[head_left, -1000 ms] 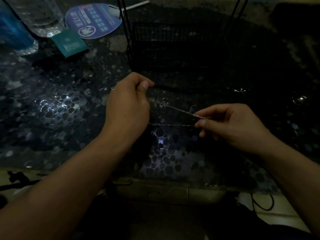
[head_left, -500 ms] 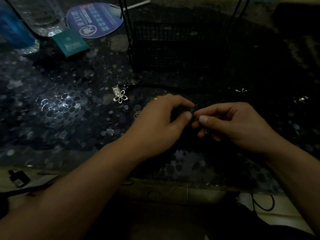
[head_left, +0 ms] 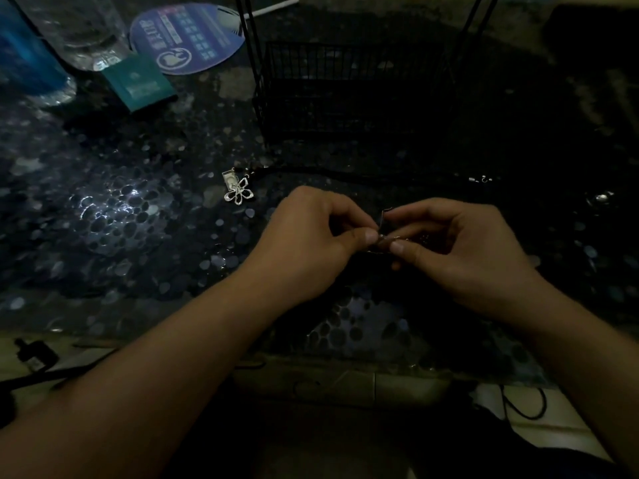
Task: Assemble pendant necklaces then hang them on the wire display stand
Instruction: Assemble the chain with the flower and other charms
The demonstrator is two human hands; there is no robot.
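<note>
My left hand (head_left: 311, 236) and my right hand (head_left: 460, 247) meet fingertip to fingertip over the dark pebble-patterned table (head_left: 114, 216). Between them both pinch a thin silver chain (head_left: 382, 233), most of it hidden by my fingers. A silver flower pendant (head_left: 238, 193) with a small rectangular charm lies on the table to the left, on a black cord (head_left: 345, 172). The black wire display stand (head_left: 349, 95) rises just behind my hands.
A clear bottle (head_left: 79, 32) and a blue bottle (head_left: 24, 53) stand at the back left, beside a teal box (head_left: 141, 84) and a round blue fan (head_left: 186, 36). Small silver findings (head_left: 480, 179) lie at right. Cables hang below the table's front edge.
My left hand came off the far cord and moved right to meet my right hand. The chain, stretched between the hands a second ago, is now gathered at the fingertips. The flower pendant became visible.
</note>
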